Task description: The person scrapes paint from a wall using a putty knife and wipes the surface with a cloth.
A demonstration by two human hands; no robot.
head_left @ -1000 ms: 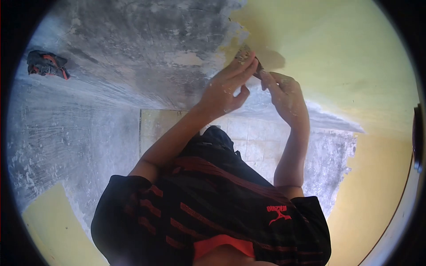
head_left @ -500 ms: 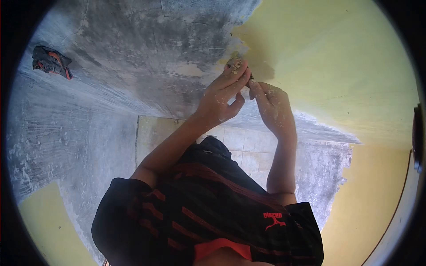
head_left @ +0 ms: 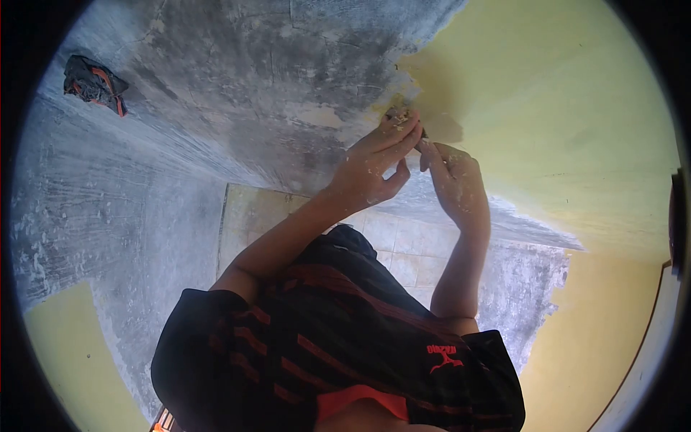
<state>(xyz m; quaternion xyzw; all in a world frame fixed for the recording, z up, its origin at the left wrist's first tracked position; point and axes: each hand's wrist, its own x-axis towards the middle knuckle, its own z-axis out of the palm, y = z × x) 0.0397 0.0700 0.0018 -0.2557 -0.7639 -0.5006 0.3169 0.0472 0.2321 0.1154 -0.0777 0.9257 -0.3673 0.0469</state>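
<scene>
My right hand (head_left: 461,180) is closed round the end of a thin scraper (head_left: 424,134), mostly hidden between my hands. My left hand (head_left: 367,162) lies over its front part, with the fingers pressed together on it and the thumb apart. Pale flakes cling to the fingers of both hands and to the scraper's tip. The tip rests at the ragged border between yellow-green paint (head_left: 547,93) and bare grey plaster (head_left: 237,79). Whether the tip touches the wall is hard to make out.
A crumpled black cloth-like thing with orange trim (head_left: 95,85) lies at the upper left. Pale floor tiles (head_left: 403,241) show below my arms. Farther right stands a yellow wall (head_left: 597,317) with a patchy grey area, and a dark object (head_left: 676,216) sits at the right edge.
The whole view has shifted, so wall and hands appear slightly farther right and lower. Both hands keep their hold, at nearly the same spot on the paint border.
</scene>
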